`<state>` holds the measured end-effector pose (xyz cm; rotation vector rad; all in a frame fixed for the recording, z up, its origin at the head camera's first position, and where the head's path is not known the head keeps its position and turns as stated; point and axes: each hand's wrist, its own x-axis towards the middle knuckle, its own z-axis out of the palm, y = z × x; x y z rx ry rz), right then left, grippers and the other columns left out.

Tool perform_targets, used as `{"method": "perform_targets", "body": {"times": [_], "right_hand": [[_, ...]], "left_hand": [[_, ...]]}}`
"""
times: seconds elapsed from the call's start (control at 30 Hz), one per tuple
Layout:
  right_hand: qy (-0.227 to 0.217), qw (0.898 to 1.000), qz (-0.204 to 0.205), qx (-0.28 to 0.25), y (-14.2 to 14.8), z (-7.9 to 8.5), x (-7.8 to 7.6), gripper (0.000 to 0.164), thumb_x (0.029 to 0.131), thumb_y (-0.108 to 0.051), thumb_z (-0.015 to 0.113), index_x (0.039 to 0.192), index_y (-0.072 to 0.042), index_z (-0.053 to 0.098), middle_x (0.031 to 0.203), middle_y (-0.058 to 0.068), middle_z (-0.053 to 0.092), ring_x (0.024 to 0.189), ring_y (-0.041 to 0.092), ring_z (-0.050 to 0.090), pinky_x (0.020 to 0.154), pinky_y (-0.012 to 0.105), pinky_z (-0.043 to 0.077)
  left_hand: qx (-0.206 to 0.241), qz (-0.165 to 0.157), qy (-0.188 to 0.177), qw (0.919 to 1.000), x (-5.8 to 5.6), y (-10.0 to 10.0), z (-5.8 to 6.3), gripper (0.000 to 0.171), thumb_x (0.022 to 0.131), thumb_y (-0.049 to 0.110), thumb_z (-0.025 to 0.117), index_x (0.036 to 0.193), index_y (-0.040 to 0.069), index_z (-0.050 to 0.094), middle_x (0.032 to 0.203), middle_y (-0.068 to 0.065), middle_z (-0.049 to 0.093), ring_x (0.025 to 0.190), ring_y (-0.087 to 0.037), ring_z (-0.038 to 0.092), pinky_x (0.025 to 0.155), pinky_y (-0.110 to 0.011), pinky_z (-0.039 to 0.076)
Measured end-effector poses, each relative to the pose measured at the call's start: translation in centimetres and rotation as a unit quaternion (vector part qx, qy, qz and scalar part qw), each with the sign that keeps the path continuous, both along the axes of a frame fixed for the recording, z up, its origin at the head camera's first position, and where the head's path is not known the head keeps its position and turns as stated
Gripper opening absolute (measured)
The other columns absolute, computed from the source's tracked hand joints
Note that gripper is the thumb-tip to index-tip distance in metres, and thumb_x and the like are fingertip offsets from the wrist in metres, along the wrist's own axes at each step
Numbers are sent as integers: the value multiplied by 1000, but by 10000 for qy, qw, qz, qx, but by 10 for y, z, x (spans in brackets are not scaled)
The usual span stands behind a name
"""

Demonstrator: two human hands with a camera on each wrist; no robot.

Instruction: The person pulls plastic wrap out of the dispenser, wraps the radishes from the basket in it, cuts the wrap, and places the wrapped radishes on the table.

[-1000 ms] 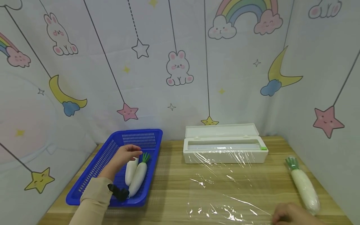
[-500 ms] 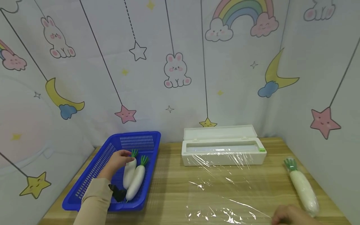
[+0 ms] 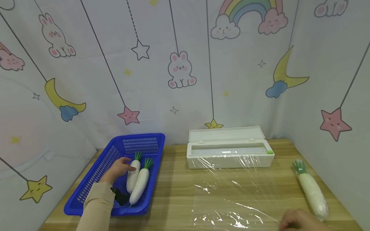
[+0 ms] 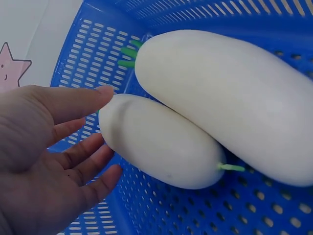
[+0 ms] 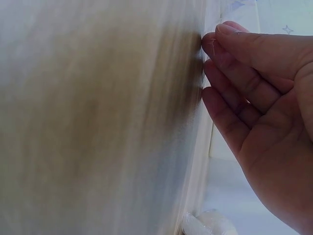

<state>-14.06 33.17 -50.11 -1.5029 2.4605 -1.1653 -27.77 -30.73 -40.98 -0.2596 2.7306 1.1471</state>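
Observation:
My left hand (image 3: 117, 170) reaches into the blue basket (image 3: 133, 211), fingers loosely bent beside the left one of two white radishes. In the left wrist view, thumb and fingers stand spread about the leafy end of this radish (image 4: 161, 142), the thumb tip at its edge. The other radish (image 4: 225, 88) lies alongside. At the lower right of the head view, my right hand (image 3: 300, 220) pinches the edge of a clear sheet of cling film (image 3: 231, 195) between thumb and forefinger. The film stretches over the table from a white dispenser box (image 3: 231, 162) with its lid up.
A radish wrapped in film (image 3: 313, 194) lies on the right side of the wooden table (image 3: 176, 186), beyond my right hand. A green slider (image 3: 269, 152) sits on the dispenser's right end. A curtain (image 3: 156, 96) with cartoon prints surrounds the table's back and sides.
My left hand has lowered slightly and drawn back left along the left radish, baring its green leaves. The right hand stays in place with the film.

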Motion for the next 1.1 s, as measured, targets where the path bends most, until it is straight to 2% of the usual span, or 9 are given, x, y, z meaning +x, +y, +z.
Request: {"method": "perform_targets", "body": {"times": [0.1,0.2,0.4,0.53,0.6,0.87,0.97,1.1], "right_hand": [[-115,9999,19,-56,0,0,0,25,78,9,67,89,-13,71,86,-5,66,80,-1,58,58,21,45],[17,9998,69,-188,-1,0,0,26,77,10,67,89,-13,71,86,-4,66,80,0,58,58,20,45],[89,9996,101,-230,0,-2,0,26,77,11,67,89,-12,70,85,-4,66,80,0,58,59,20,45],[132,9997,98,-204,0,-2,0,26,78,10,67,90,-13,70,85,-4,66,80,0,58,59,20,45],[183,9996,92,-181,0,-1,0,26,77,10,68,90,-13,70,85,-3,66,80,0,59,59,20,45],[-109,9994,-252,205,0,3,1,22,81,5,68,89,-15,72,87,-10,65,81,-3,57,59,22,45],[-175,9993,-254,200,0,4,2,22,81,5,67,89,-15,72,88,-10,65,81,-3,57,60,22,46],[-190,9993,-262,203,0,4,2,22,81,5,67,89,-15,72,88,-10,65,81,-3,57,60,22,45]], "left_hand": [[7,-76,-167,9998,1,0,-2,69,84,11,69,137,-15,32,134,-39,39,118,-51,46,96,-57,42],[53,-214,-319,9992,2,0,-4,70,83,7,69,136,-17,30,133,-41,36,117,-52,46,93,-55,46],[206,-109,-663,9975,4,2,-4,70,85,8,69,136,-17,28,136,-40,33,121,-51,44,96,-54,45],[125,-75,-708,9974,5,4,-2,70,86,11,69,135,-18,29,134,-40,37,117,-50,48,95,-52,45],[117,-90,-677,9976,6,4,-1,69,86,12,70,134,-19,30,131,-39,40,114,-48,52,93,-51,47],[1,-299,-357,9989,8,2,4,63,83,9,66,128,-24,36,124,-40,45,106,-46,56,82,-47,53],[-65,-215,-207,9995,7,0,5,63,83,10,64,129,-22,37,124,-40,45,104,-45,58,80,-46,54],[-159,-34,260,9995,2,-2,7,65,82,14,63,132,-19,38,125,-39,47,103,-44,58,79,-46,54]]}}
